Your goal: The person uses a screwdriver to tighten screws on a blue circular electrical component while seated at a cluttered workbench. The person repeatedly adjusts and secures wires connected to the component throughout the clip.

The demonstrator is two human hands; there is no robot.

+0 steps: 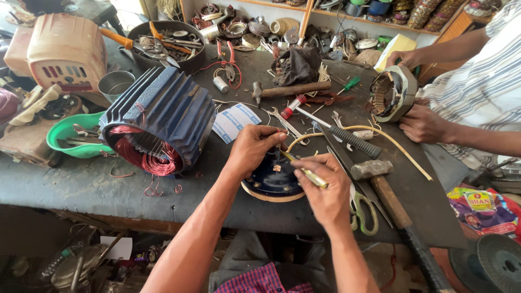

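Note:
My left hand rests on the top edge of a round dark blue motor end cover lying on the workbench, fingers curled over its rim. My right hand holds a small yellow-handled screwdriver with its tip pointing into the cover's middle. A blue ribbed motor housing with red copper windings lies on its side to the left of my hands.
A hammer, scissors, a black-handled tool, a wooden-handled tool and a yellow wire lie to the right. A green bowl and a tool pan sit left. Another person's hands hold a small stator at right.

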